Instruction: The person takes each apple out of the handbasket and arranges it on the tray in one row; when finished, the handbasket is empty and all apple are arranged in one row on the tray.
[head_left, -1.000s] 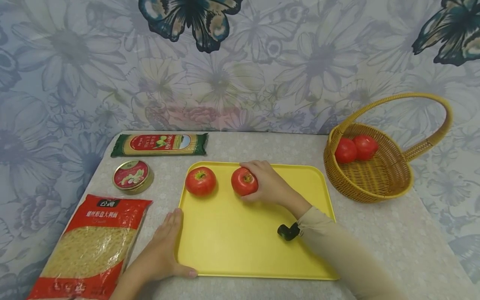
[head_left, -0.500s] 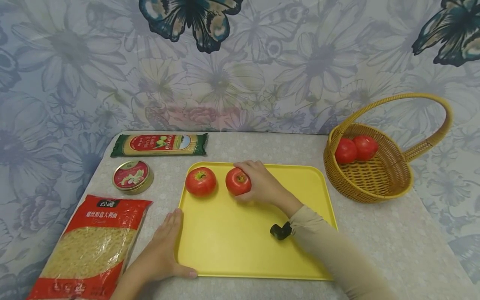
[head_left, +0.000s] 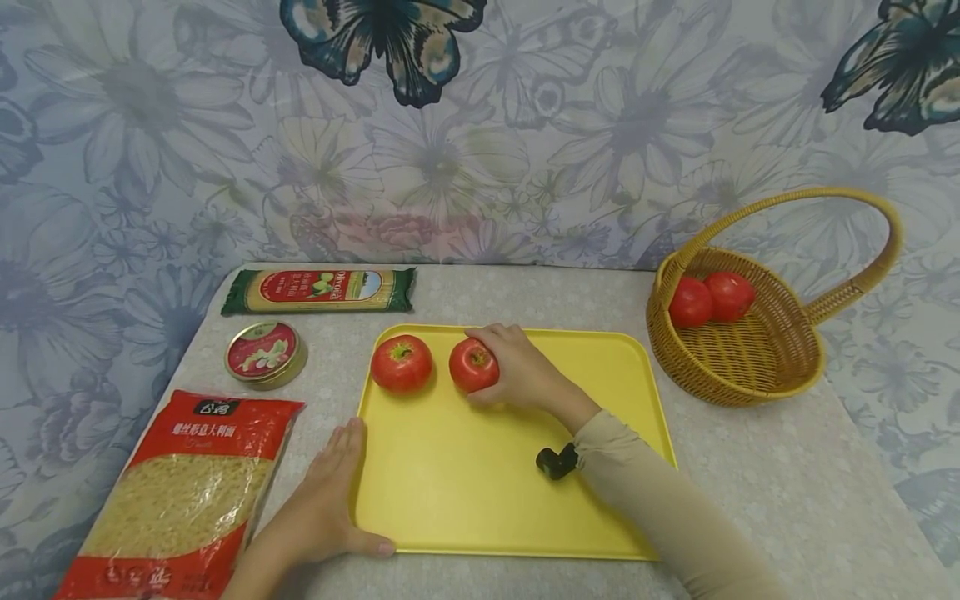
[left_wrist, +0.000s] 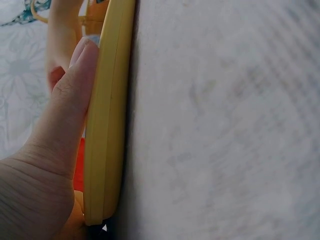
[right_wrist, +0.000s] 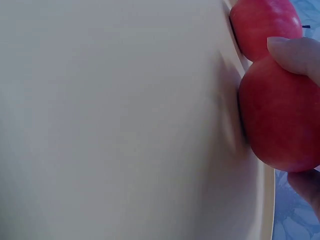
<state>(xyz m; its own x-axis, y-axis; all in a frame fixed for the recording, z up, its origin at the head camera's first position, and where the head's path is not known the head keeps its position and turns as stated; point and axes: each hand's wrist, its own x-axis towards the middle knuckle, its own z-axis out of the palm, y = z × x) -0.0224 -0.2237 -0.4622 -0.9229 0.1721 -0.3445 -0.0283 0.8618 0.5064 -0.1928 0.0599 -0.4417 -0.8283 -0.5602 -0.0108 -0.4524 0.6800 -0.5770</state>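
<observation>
My right hand [head_left: 525,369] holds a red apple [head_left: 472,365] near the back of the yellow tray [head_left: 465,475], thumb on one side and fingers on the other. Just left of it sits another red apple [head_left: 402,364] in the tray's back left corner. In the right wrist view the held apple [right_wrist: 282,115] is in front of the other apple [right_wrist: 265,27]. My left hand [head_left: 322,500] rests with extended fingers along the tray's left edge, its thumb at the front left corner. The left wrist view shows that thumb [left_wrist: 75,85] against the tray's rim [left_wrist: 107,125].
A wicker basket [head_left: 735,358] with two red fruits [head_left: 729,297] stands at the back right. Left of the tray lie a spaghetti pack [head_left: 318,289], a round tin [head_left: 264,353] and a red pasta bag [head_left: 180,483]. A patterned wall hanging [head_left: 525,167] rises behind the table.
My right hand has moved a little to the left with its apple, closer to the other apple. The left hand has stayed at the tray's edge.
</observation>
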